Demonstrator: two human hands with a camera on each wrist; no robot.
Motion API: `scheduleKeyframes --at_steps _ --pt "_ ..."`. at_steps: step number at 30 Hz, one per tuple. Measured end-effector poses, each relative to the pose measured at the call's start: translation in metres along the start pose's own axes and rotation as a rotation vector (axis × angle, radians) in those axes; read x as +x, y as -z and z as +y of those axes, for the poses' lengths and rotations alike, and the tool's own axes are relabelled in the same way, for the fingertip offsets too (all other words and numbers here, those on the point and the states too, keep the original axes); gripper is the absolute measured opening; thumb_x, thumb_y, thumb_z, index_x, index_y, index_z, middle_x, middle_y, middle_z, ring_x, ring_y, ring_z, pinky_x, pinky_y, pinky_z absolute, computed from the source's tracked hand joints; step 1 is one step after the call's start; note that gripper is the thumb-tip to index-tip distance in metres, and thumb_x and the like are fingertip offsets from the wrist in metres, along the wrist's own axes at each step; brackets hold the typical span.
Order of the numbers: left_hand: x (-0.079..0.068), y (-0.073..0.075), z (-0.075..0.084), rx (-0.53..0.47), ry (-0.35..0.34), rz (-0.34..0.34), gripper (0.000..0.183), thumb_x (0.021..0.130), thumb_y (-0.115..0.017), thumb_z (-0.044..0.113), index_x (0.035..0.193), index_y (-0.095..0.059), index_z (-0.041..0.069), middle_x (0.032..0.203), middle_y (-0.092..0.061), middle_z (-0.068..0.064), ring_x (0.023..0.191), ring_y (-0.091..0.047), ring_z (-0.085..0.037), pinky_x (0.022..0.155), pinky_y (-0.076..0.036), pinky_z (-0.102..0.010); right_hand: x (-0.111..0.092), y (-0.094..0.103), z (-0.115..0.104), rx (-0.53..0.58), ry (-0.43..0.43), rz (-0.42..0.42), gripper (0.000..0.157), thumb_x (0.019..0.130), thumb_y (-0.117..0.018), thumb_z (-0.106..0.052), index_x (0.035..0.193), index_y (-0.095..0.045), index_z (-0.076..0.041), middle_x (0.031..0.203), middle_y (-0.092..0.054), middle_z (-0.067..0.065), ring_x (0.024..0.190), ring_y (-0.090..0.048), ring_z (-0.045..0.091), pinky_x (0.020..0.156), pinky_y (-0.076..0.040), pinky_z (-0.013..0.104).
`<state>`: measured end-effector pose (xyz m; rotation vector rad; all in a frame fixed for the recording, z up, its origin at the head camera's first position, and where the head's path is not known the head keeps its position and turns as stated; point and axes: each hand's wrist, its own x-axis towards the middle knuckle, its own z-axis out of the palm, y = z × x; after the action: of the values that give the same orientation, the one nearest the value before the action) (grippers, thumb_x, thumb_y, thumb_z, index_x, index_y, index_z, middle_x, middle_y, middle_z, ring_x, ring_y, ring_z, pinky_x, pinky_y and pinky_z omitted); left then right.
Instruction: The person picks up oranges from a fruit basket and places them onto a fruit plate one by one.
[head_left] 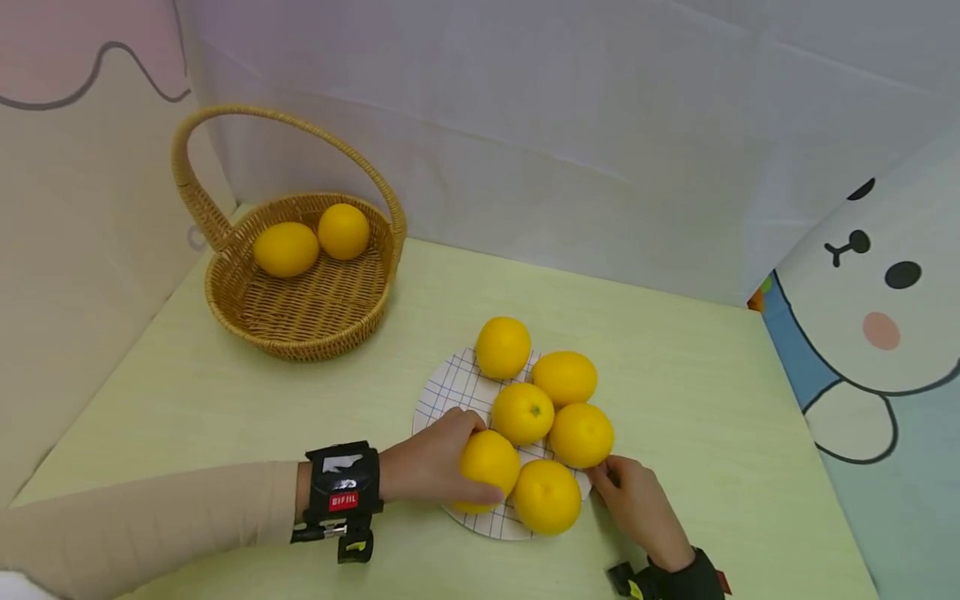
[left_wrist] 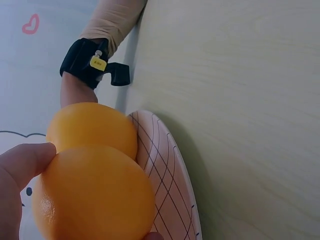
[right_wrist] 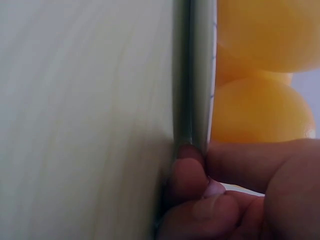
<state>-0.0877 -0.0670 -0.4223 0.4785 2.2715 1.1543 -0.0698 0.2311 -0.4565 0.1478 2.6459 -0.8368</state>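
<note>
My left hand (head_left: 435, 458) grips an orange (head_left: 491, 462) at the left front of a round white plate with a blue grid (head_left: 448, 392). In the left wrist view the thumb lies along that orange (left_wrist: 95, 195), and another orange (left_wrist: 92, 127) sits just behind it. My right hand (head_left: 639, 504) pinches the plate's right rim between thumb and fingers. The right wrist view shows the plate's edge (right_wrist: 211, 75) held there, fingers under it. Several other oranges (head_left: 522, 414) rest on the plate; one at the front (head_left: 547, 497) is beside the gripped one.
A wicker basket (head_left: 322, 346) with a tall arched handle stands at the back left, holding two yellow-orange fruits (head_left: 286, 249), one of them longer. White cloth (head_left: 525, 125) hangs behind the pale table (head_left: 675, 367). A cartoon-printed panel (head_left: 885, 333) borders the right side.
</note>
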Motion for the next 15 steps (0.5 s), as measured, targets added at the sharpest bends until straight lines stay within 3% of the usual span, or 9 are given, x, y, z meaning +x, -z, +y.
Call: scheduleKeyframes --at_steps 15 --pt "0.003 -0.024 0.003 0.007 0.027 0.014 0.089 0.076 -0.086 0.055 0.137 -0.049 0.003 0.122 -0.050 -0.005 0.099 -0.054 -0.017 0.088 -0.051 -0.039 0.001 0.000 0.001 -0.047 0.050 0.018 0.023 0.103 -0.058 -0.015 0.082 -0.061 -0.008 0.064 -0.045 0.003 0.058 -0.043 0.018 0.056 -0.033 0.027"
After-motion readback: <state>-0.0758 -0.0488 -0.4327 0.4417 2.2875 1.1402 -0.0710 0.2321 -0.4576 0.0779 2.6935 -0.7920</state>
